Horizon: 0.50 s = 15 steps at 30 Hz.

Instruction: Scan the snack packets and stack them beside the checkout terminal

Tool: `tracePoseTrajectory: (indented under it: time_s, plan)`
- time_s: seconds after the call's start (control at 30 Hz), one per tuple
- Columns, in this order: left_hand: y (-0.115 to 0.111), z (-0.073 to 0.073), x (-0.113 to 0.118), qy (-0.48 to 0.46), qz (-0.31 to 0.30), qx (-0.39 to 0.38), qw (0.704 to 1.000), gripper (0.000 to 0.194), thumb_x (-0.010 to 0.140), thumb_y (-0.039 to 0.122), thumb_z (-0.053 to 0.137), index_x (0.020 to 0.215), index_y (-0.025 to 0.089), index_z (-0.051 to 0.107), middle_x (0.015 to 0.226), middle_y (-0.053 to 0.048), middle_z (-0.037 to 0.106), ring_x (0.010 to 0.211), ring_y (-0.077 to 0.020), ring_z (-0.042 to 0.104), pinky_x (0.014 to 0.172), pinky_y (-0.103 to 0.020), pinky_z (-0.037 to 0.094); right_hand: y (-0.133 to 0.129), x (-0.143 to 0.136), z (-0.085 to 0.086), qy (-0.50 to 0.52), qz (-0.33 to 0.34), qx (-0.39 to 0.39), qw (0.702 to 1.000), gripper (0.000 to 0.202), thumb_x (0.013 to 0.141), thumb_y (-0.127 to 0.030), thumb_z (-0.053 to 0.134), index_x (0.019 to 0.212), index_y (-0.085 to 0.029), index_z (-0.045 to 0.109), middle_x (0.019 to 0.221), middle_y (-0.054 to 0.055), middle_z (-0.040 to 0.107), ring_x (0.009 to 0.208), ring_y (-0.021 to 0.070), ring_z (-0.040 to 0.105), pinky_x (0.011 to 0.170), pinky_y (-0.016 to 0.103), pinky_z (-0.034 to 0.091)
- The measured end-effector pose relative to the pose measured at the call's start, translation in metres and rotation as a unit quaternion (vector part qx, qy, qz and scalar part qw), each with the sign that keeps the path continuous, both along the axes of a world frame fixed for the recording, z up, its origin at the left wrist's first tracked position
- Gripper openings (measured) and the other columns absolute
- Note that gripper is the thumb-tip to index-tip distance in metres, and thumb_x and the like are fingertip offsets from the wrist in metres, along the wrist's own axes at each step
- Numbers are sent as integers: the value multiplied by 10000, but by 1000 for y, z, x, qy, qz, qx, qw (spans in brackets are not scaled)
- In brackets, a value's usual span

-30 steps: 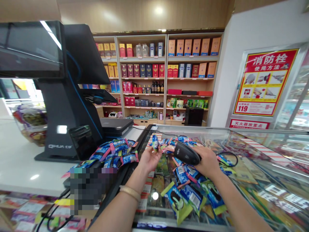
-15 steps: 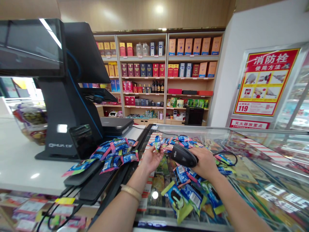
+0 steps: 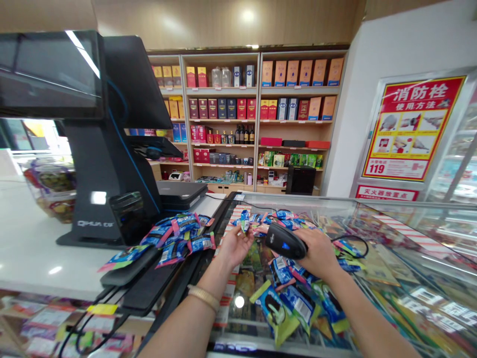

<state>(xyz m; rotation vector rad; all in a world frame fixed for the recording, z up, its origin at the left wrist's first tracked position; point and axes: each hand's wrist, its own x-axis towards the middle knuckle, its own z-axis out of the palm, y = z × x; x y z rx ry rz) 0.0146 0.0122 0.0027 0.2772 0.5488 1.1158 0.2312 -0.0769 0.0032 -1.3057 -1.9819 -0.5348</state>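
Above the glass counter (image 3: 246, 303), my left hand (image 3: 237, 244) is closed on a small blue snack packet (image 3: 245, 221), held up by its lower end. My right hand (image 3: 319, 251) grips a black barcode scanner (image 3: 285, 241); its head points left toward that packet, and a blue light shows on its top. Beneath and around the scanner lie several blue packets (image 3: 282, 271) with pink ends. Larger blue-and-green packets (image 3: 276, 311) rest nearer to me on the glass. At the left, a pile of similar packets (image 3: 179, 236) lies beside the register.
A black register with screens (image 3: 108, 169) stands on the white counter (image 3: 30, 248) at left, with plastic jars (image 3: 55, 186) behind it. The scanner's cable (image 3: 363, 243) loops at right. Shelves of boxed bottles (image 3: 221, 109) line the back wall.
A blue light has come on atop the scanner, which was dark before. Both hands keep nearly the same pose; the whole view has shifted slightly.
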Motion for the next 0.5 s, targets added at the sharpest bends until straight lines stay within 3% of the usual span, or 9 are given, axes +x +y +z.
tracePoseTrajectory:
  time_s: [0.17, 0.33, 0.5]
  plan:
    - [-1, 0, 2, -3, 23, 9, 1000, 175, 902, 112, 459, 785, 96, 587, 647, -62, 602, 557, -114, 604, 527, -199, 551, 1, 1, -1, 1, 3, 5, 1000, 248, 685, -206, 549, 903, -213, 668, 860, 52, 719, 798, 213, 640, 688, 303, 402]
    - [4, 8, -1, -19, 87, 25, 996, 129, 883, 71, 499, 802, 104, 595, 695, -58, 642, 620, -112, 649, 598, -191, 572, 2, 4, -5, -1, -8, 12, 1000, 263, 686, -211, 545, 920, -216, 667, 885, 59, 723, 806, 218, 649, 703, 312, 426]
    - [17, 28, -30, -29, 242, 38, 969, 148, 886, 33, 479, 821, 137, 562, 742, -28, 653, 657, -74, 659, 677, -158, 560, 3, 6, -6, -4, -14, 20, 1000, 263, 682, -213, 551, 916, -225, 672, 892, 60, 728, 808, 222, 661, 709, 317, 447]
